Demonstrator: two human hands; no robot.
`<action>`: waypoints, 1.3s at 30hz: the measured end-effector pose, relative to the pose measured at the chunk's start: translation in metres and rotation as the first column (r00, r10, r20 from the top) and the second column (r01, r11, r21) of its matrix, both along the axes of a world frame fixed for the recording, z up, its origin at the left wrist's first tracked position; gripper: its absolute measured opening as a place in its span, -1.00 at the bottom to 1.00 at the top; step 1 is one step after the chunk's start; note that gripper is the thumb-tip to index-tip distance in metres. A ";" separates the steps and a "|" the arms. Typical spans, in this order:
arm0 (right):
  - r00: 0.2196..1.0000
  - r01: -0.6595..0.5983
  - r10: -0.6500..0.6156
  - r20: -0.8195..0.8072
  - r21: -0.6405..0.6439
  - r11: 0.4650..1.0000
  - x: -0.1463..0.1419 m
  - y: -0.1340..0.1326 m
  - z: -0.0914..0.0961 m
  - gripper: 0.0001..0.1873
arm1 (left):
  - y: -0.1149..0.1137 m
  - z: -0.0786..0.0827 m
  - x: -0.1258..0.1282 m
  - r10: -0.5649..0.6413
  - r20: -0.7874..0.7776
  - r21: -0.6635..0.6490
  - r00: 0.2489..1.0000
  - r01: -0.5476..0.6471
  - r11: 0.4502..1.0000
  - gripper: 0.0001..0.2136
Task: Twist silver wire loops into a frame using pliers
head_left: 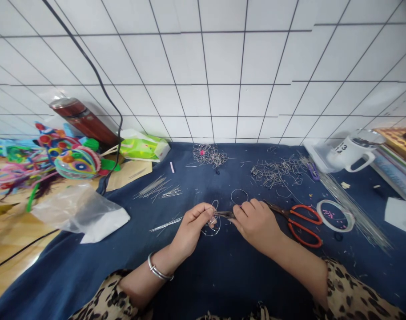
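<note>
In my left hand (193, 227), thumb and fingers pinch a thin silver wire frame (212, 234) bent into loops. My right hand (259, 224) is closed around dark metal pliers (225, 214), whose narrow jaws reach left to the wire at my left fingertips. The pliers' handles are mostly hidden in my palm. Just beyond my right hand a round wire ring (239, 190) shows; I cannot tell whether it touches the hand. Orange-handled scissors (305, 209) lie to the right of that hand, with their blades pointing towards it.
Straight wires (152, 187) lie at left, with a longer bundle (356, 211) at right. Tangled wire (278, 171) sits at the back. A round dish (336, 216) holds pink bits. A white mug (351, 151), red flask (86, 122) and plastic bag (76, 213) stand around the blue cloth (223, 275).
</note>
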State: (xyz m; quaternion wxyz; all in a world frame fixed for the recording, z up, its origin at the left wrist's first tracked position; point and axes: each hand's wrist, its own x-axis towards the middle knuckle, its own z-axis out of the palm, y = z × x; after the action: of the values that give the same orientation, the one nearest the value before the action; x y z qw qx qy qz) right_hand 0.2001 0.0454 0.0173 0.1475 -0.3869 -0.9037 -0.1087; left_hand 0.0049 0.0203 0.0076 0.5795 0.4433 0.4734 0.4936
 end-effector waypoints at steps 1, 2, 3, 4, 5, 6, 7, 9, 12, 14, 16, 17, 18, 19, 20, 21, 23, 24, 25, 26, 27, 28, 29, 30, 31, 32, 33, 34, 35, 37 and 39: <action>1.000 0.009 -0.010 -0.025 -0.044 0.999 -0.001 0.000 -0.001 -0.74 | 0.000 0.000 0.000 0.002 0.014 -0.009 1.000 -0.002 1.000 -0.83; 0.999 0.015 -0.019 -0.048 -0.085 0.996 -0.002 -0.001 -0.002 -0.74 | 0.000 0.000 0.001 0.003 0.025 -0.016 1.000 -0.003 1.000 -0.84; 0.998 0.017 -0.025 -0.063 -0.120 0.993 -0.002 -0.001 -0.003 -0.74 | 0.000 0.000 0.001 0.003 0.034 -0.020 0.999 -0.002 1.000 -0.84; 0.997 0.019 -0.030 -0.072 -0.143 0.990 -0.003 -0.001 -0.004 -0.74 | 0.000 0.001 0.001 0.000 0.039 -0.020 0.999 0.001 1.000 -0.84; 0.997 0.020 -0.032 -0.075 -0.155 0.988 -0.003 0.000 -0.005 -0.73 | 0.000 0.001 0.001 -0.003 0.041 -0.018 0.999 0.004 1.000 -0.83; 0.997 0.023 -0.035 -0.073 -0.160 0.987 -0.003 0.000 -0.005 -0.73 | 0.000 0.001 0.001 -0.007 0.040 -0.015 0.999 0.007 1.000 -0.83; 0.997 0.027 -0.039 -0.072 -0.160 0.987 -0.003 0.000 -0.005 -0.73 | 0.000 0.002 0.001 -0.008 0.037 -0.013 0.999 0.009 1.000 -0.83; 0.996 0.034 -0.046 -0.071 -0.163 0.986 -0.002 0.001 -0.004 -0.73 | 0.000 0.002 0.001 -0.008 0.027 -0.014 1.000 0.008 1.000 -0.84; 0.996 0.041 -0.055 -0.075 -0.177 0.983 -0.002 0.001 -0.003 -0.71 | 0.000 0.001 0.001 -0.007 0.005 -0.013 1.000 0.007 1.000 -0.85; 0.995 0.044 -0.060 -0.076 -0.186 0.981 -0.002 0.002 -0.002 -0.71 | 0.000 0.001 0.001 -0.016 -0.008 -0.004 1.000 0.016 1.000 -0.84; 0.995 0.048 -0.065 -0.079 -0.198 0.979 -0.002 0.002 -0.002 -0.70 | 0.000 0.001 0.000 -0.027 -0.024 0.007 0.999 0.027 1.000 -0.83; 0.994 0.048 -0.066 -0.082 -0.205 0.977 -0.002 0.002 -0.002 -0.70 | 0.000 0.001 0.000 -0.031 -0.035 0.011 0.999 0.032 0.999 -0.83; 0.994 0.047 -0.067 -0.086 -0.214 0.976 -0.002 0.002 -0.003 -0.69 | 0.001 0.002 0.000 -0.035 -0.049 0.014 0.998 0.035 0.999 -0.82; 0.994 0.044 -0.066 -0.092 -0.223 0.974 -0.001 0.002 -0.003 -0.69 | 0.001 0.002 0.000 -0.038 -0.062 0.016 0.997 0.039 0.999 -0.82; 0.993 0.042 -0.066 -0.098 -0.229 0.972 -0.001 0.002 -0.003 -0.69 | 0.001 0.002 0.000 -0.041 -0.076 0.018 0.996 0.042 0.999 -0.82; 0.993 0.039 -0.064 -0.103 -0.233 0.972 -0.001 0.002 -0.004 -0.70 | 0.001 0.002 0.000 -0.041 -0.088 0.020 0.995 0.043 0.999 -0.82; 0.992 0.034 -0.062 -0.110 -0.237 0.971 -0.001 0.003 -0.005 -0.70 | 0.001 0.001 0.000 -0.037 -0.109 0.025 0.993 0.040 0.999 -0.82; 0.992 0.034 -0.062 -0.111 -0.239 0.970 -0.001 0.003 -0.005 -0.71 | 0.002 0.001 0.000 -0.033 -0.120 0.028 0.992 0.037 0.999 -0.82; 0.992 0.034 -0.062 -0.109 -0.244 0.969 -0.001 0.003 -0.005 -0.71 | 0.002 0.001 0.000 -0.028 -0.132 0.031 0.991 0.033 0.999 -0.82; 0.992 0.034 -0.062 -0.106 -0.251 0.967 -0.001 0.003 -0.005 -0.71 | 0.002 0.000 0.000 -0.023 -0.143 0.033 0.989 0.028 0.999 -0.82; 0.993 0.033 -0.062 -0.102 -0.258 0.965 -0.001 0.002 -0.004 -0.72 | 0.002 0.000 0.000 -0.018 -0.155 0.036 0.988 0.024 0.999 -0.81; 0.993 0.032 -0.060 -0.098 -0.265 0.964 -0.002 0.002 -0.004 -0.72 | 0.002 0.000 0.000 -0.012 -0.166 0.039 0.986 0.019 0.999 -0.81; 0.994 0.028 -0.055 -0.095 -0.270 0.962 -0.002 0.001 -0.003 -0.73 | 0.002 0.000 0.000 -0.004 -0.175 0.041 0.985 0.012 0.999 -0.81; 0.994 0.024 -0.051 -0.092 -0.272 0.962 -0.002 0.001 -0.002 -0.73 | 0.002 0.000 0.000 0.003 -0.182 0.044 0.983 0.005 0.999 -0.80; 0.995 0.022 -0.047 -0.088 -0.270 0.963 -0.002 0.000 -0.002 -0.73 | 0.002 0.000 -0.001 0.009 -0.187 0.047 0.982 0.000 0.999 -0.80; 0.996 0.021 -0.045 -0.083 -0.265 0.964 -0.002 0.000 -0.001 -0.74 | 0.002 -0.001 -0.001 0.013 -0.190 0.049 0.982 -0.004 0.999 -0.81; 0.996 0.022 -0.043 -0.077 -0.255 0.967 -0.002 -0.001 -0.001 -0.74 | 0.002 -0.001 -0.001 0.016 -0.193 0.051 0.981 -0.006 0.999 -0.81; 0.997 0.026 -0.044 -0.070 -0.243 0.970 -0.002 -0.001 0.000 -0.74 | 0.002 -0.001 -0.001 0.017 -0.197 0.051 0.980 -0.007 0.999 -0.81; 0.997 0.031 -0.046 -0.064 -0.225 0.974 -0.003 -0.001 0.001 -0.75 | 0.001 -0.001 0.000 0.015 -0.203 0.051 0.979 -0.004 0.999 -0.82; 0.998 0.038 -0.047 -0.046 -0.183 0.982 -0.003 -0.002 0.002 -0.76 | 0.001 -0.001 0.000 0.016 -0.221 0.051 0.975 -0.004 0.999 -0.81; 0.999 0.046 -0.049 -0.021 -0.139 0.989 -0.004 -0.003 0.004 -0.77 | 0.000 -0.001 0.001 0.022 -0.237 0.053 0.971 -0.010 0.999 -0.80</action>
State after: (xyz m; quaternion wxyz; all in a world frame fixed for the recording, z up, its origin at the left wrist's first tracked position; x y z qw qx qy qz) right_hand 0.1960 0.0426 0.0211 0.1287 -0.4191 -0.8977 -0.0443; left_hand 0.0058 0.0206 0.0066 0.5030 0.5103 0.5300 0.4536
